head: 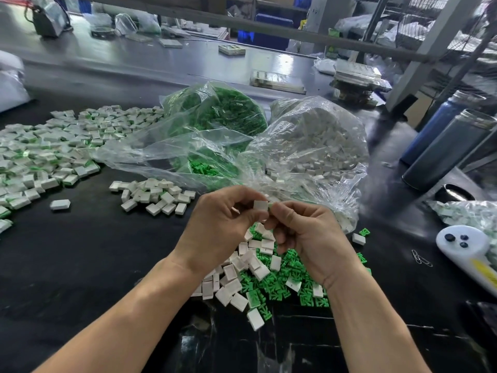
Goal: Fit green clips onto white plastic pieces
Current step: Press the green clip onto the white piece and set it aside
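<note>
Here, left to right:
Left edge: wide heap of assembled pieces, white with green showing, spread over the black table.
Centre left: small pile of white pieces; one lone white piece just left of it.
Upper centre: clear bag of green clips, mouth open toward the lower frame.
Centre: left hand pinching a white plastic piece between thumb and fingers, raised above the table.
Centre, touching it: right hand, fingertips pinching a green clip at the piece's right edge; hands pressed together.
Below the hands: mixed loose pile of white pieces and green clips.
Upper right of centre: clear bag of white pieces.
Right edge: two dark bottles, white handheld device, paper clips.
</note>
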### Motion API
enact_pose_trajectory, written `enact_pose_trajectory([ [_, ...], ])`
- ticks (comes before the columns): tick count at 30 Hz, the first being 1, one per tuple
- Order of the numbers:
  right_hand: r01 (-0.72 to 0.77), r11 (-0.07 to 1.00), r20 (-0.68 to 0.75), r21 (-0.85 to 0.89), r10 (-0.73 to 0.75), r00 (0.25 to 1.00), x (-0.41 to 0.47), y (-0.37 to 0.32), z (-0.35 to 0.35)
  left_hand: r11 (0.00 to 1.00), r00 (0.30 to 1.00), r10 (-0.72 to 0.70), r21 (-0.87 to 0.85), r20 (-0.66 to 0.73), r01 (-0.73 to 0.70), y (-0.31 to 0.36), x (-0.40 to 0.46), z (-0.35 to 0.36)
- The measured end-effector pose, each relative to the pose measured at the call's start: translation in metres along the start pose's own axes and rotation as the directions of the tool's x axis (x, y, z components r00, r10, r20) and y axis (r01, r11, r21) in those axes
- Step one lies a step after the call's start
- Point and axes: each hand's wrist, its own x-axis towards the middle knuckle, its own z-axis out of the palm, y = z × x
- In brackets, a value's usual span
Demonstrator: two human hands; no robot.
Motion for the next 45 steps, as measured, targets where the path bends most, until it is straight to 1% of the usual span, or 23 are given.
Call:
enact_pose_trajectory([
  [2, 0.007, 1.0, -0.011, 0.022, -0.006, 1.0, 0.0, 0.0, 0.002, 1.0, 0.999, -0.005, 0.01, -0.038, 0.006, 0.001, 0.0, 0.001],
  [5, -0.016, 0.997, -0.029, 0.074, 0.019, 0.999, 0.001, 0.001, 0.005, 1.0, 0.999, 0.001, 0.012, -0.054, -0.001, 0.002, 0.001, 0.0],
  [8, -0.05, 0.994, 0.009, 0.099, 0.049, 0.999, 0.0, 0.002, 0.012, 1.0, 0.999, 0.02, 0.0, -0.046, -0.02, 0.003, 0.002, 0.002],
  [12, -0.008, 0.998, 0.014, 0.058, 0.007, 1.0, -0.001, 0.003, 0.022, 0.995, 1.0, 0.0, -0.097, -0.019, -0.002, 0.007, 0.001, 0.006],
  [17, 0.025, 1.0, -0.031, 0.019, -0.024, 0.999, -0.003, 0.002, 0.026, 0.997, 0.999, 0.01, -0.075, -0.054, -0.014, 0.008, 0.001, 0.008],
  [21, 0.016, 1.0, -0.052, 0.004, -0.016, 0.999, -0.005, 0.004, 0.031, 0.99, 0.998, -0.025, -0.142, -0.055, 0.017, 0.011, 0.001, 0.009],
  [24, 0.003, 0.998, -0.11, -0.062, -0.01, 0.994, -0.007, 0.004, 0.035, 0.987, 0.999, -0.042, -0.154, 0.009, 0.043, 0.014, -0.002, 0.011],
  [26, 0.008, 0.992, -0.17, -0.125, -0.029, 0.985, -0.008, 0.003, 0.038, 0.986, 0.998, -0.048, -0.158, 0.047, 0.055, 0.017, -0.003, 0.014],
  [27, 0.02, 0.991, -0.193, -0.129, -0.045, 0.98, -0.008, 0.003, 0.039, 0.986, 0.998, -0.049, -0.158, 0.051, 0.056, 0.019, -0.004, 0.015],
  [31, 0.067, 0.995, -0.219, -0.079, -0.083, 0.972, -0.006, 0.003, 0.044, 0.987, 0.996, -0.064, -0.144, 0.057, 0.071, 0.022, -0.005, 0.017],
  [37, 0.115, 0.985, -0.245, 0.129, -0.081, 0.966, 0.001, 0.01, 0.046, 0.992, 0.996, -0.089, -0.09, 0.028, 0.092, 0.019, -0.008, 0.022],
  [39, 0.134, 0.977, -0.232, 0.165, -0.094, 0.968, 0.002, 0.011, 0.046, 0.992, 0.995, -0.096, -0.083, 0.025, 0.097, 0.019, -0.008, 0.024],
  [42, 0.146, 0.973, -0.234, 0.181, -0.102, 0.967, 0.002, 0.012, 0.047, 0.992, 0.995, -0.097, -0.084, 0.018, 0.099, 0.02, -0.007, 0.024],
  [45, 0.144, 0.984, -0.262, 0.101, -0.114, 0.958, 0.004, 0.013, 0.049, 0.99, 0.995, -0.098, -0.1, 0.006, 0.098, 0.021, -0.007, 0.023],
])
